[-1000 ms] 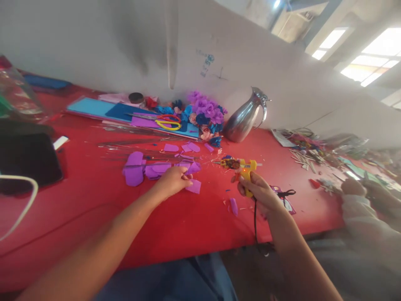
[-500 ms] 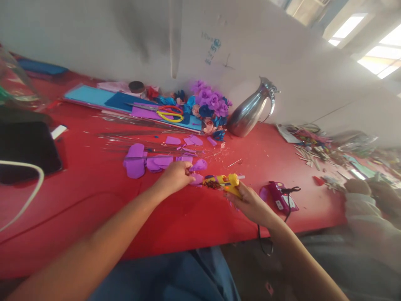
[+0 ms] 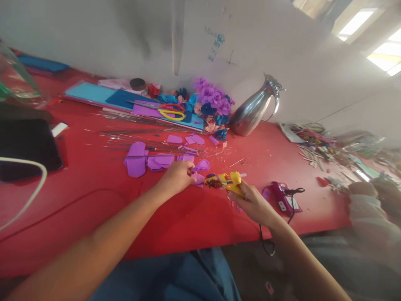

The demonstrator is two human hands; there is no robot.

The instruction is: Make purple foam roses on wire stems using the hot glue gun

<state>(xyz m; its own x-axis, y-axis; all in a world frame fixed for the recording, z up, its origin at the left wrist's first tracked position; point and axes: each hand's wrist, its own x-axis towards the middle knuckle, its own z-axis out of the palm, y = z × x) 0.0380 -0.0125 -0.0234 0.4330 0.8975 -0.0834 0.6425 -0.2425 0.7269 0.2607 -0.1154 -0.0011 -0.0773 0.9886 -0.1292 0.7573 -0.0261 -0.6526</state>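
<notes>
My right hand [image 3: 249, 200] is closed round the handle of a yellow hot glue gun [image 3: 233, 183], a clear glue stick jutting from its back end. The gun's dark, crusted nozzle end points left, at a purple petal [image 3: 198, 179]. That petal is pinched in my left hand [image 3: 178, 175], whose fingertips are partly hidden. Just above it lies or is held another curled purple petal [image 3: 202, 165]; I cannot tell which. Left of my left hand are more cut purple petals [image 3: 136, 161] in small stacks on the red table [image 3: 175, 225].
Thin wires [image 3: 131, 136] lie behind the petals. Scissors [image 3: 171, 112] rest on coloured sheets [image 3: 86, 93], beside finished paper flowers [image 3: 213, 98] and a metal jug [image 3: 255, 108]. A maroon box [image 3: 283, 198] with a black cord sits right; another person's sleeve [image 3: 366, 213] is beyond.
The view has shifted slightly. Both hands keep their holds, with the glue gun's nozzle still close to the petal; little else differs.
</notes>
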